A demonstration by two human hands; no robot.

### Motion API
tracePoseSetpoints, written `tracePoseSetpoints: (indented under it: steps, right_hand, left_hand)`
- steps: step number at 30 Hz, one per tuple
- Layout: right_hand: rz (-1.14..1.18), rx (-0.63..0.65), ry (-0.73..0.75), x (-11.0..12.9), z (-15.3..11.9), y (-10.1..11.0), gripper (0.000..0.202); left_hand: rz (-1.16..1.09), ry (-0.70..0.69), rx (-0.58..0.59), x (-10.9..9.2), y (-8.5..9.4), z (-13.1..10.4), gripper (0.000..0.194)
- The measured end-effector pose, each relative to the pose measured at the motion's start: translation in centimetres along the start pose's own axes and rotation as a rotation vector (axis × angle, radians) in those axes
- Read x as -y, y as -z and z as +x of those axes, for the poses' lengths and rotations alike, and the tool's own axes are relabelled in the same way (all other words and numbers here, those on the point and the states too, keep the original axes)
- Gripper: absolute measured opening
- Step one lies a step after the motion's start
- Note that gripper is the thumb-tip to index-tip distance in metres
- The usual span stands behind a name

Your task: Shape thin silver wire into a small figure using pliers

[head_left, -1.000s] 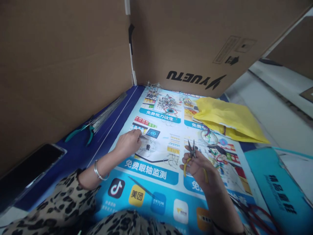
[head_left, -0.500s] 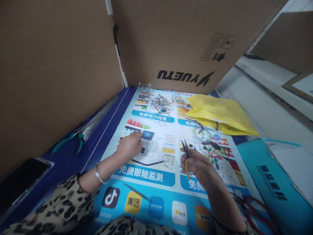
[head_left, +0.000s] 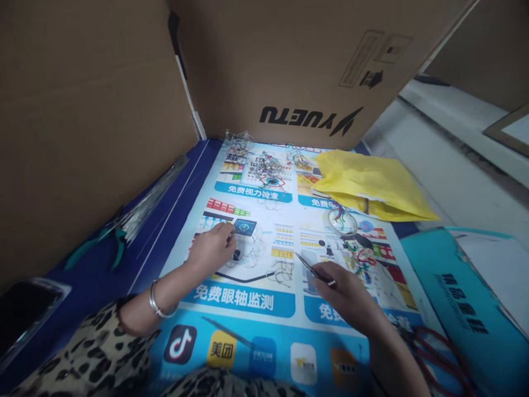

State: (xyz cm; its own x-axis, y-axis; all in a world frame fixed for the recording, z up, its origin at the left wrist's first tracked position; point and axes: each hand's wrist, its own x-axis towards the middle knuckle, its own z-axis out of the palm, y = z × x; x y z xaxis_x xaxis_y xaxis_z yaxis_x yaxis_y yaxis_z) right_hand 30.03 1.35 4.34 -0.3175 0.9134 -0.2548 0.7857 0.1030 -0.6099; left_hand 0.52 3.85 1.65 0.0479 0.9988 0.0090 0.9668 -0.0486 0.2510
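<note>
My left hand [head_left: 211, 246] is closed in a pinch over the printed sheet [head_left: 264, 212], just left of its middle; whatever its fingertips hold is too small to make out. Thin wire loops [head_left: 255, 251] lie beside those fingers. My right hand [head_left: 341, 286] is wrapped round small pointed pliers [head_left: 314, 268], their tip directed up and left. A gap separates the pliers from my left hand. Past my right hand are coloured wire pieces [head_left: 366, 264] and a clear round dish [head_left: 343, 221]. Another bunch of thin wire [head_left: 284, 271] rests between the hands.
Tangled wire pieces [head_left: 268, 165] lie at the back, near a yellow bag [head_left: 372, 182]. Cardboard walls [head_left: 273, 66] rise behind and left. Teal-handled pliers [head_left: 118, 248], straight wires [head_left: 152, 198] and a phone [head_left: 28, 314] are left; red-handled scissors [head_left: 440, 358] and a teal package [head_left: 450, 286] are right.
The pliers in my right hand have turned, now pointing more to the left, and their yellow handle no longer shows. My left hand remains pinched near the wire loops. The view has shifted slightly.
</note>
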Motion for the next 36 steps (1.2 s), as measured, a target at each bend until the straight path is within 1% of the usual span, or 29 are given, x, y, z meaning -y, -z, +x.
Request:
tracePoseSetpoints:
  steps: [5,9,12,15,17,20,22,25,26,27,29,31,33,36]
  right_hand:
    - [-0.152,-0.005,-0.010,-0.2,0.0,0.1,0.017]
    - [-0.209,-0.014,-0.012,0.1,-0.1,0.3,0.016]
    - [-0.250,0.013,-0.026,0.4,-0.2,0.4,0.014]
    - [-0.291,0.008,-0.057,0.5,-0.4,0.3,0.011]
    - [-0.326,-0.015,-0.068,0.5,-0.5,0.1,0.012]
    - [-0.409,-0.047,-0.083,0.9,-0.6,-0.3,0.014]
    - [-0.467,-0.058,-0.090,1.3,-0.6,-0.6,0.014]
    - [-0.535,-0.095,-0.101,1.8,-0.5,-1.1,0.015]
    - [-0.552,-0.108,-0.105,1.9,-0.5,-1.3,0.016]
    - [-0.564,-0.118,-0.108,1.9,-0.4,-1.5,0.016]
    - [-0.584,-0.122,-0.101,2.0,-0.1,-1.8,0.017]
    - [-0.600,-0.119,-0.092,2.1,0.2,-2.1,0.017]
    - [-0.618,-0.104,-0.102,2.2,0.5,-2.4,0.018]
    - [-0.642,-0.079,-0.131,2.3,0.9,-2.6,0.018]
  left_hand:
    - [0.016,-0.021,-0.035,0.2,-0.1,-0.2,0.016]
    - [0.045,-0.009,-0.036,0.4,0.0,-0.2,0.018]
    - [0.073,0.021,-0.058,0.4,0.2,-0.2,0.021]
    - [0.060,0.018,-0.092,0.5,0.2,-0.2,0.022]
    - [0.009,-0.018,-0.162,0.6,0.2,-0.3,0.021]
    - [-0.106,-0.117,-0.335,0.5,0.0,-0.7,0.018]
    - [-0.168,-0.176,-0.400,0.2,0.1,-1.2,0.016]
    - [-0.224,-0.206,-0.389,-0.8,0.7,-2.3,0.012]
    - [-0.248,-0.237,-0.382,-1.1,1.0,-2.7,0.011]
    - [-0.285,-0.248,-0.396,-1.6,1.3,-3.0,0.010]
    - [-0.385,-0.275,-0.370,-2.4,1.8,-3.6,0.009]
    - [-0.490,-0.258,-0.335,-3.2,2.1,-3.9,0.011]
    - [-0.597,-0.267,-0.271,-3.8,1.9,-4.1,0.012]
    - [-0.695,-0.340,-0.201,-4.4,1.0,-4.4,0.011]
